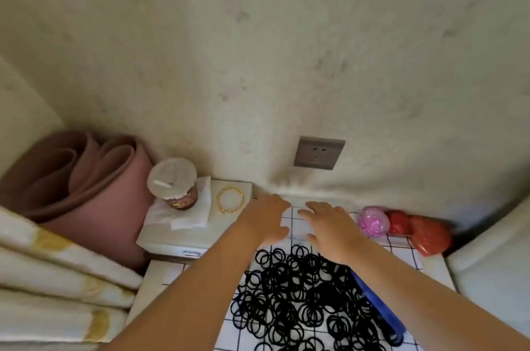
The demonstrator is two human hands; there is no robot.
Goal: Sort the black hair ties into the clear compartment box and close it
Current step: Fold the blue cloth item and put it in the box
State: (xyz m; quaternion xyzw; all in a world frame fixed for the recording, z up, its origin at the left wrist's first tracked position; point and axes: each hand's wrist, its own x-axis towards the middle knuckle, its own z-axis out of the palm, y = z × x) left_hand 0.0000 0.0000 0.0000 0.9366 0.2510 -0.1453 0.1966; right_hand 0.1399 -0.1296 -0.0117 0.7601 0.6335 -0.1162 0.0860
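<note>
black hair ties, lower middle: likely soft, light, stretchy; pinch one loop. left grip and right grip both spread beside clear box.

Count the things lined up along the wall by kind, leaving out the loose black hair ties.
Jar: 1
Stack of gold bangles: 1
Clear box: 1
Pink bundle: 1
Red bags: 2
Total: 6
</note>
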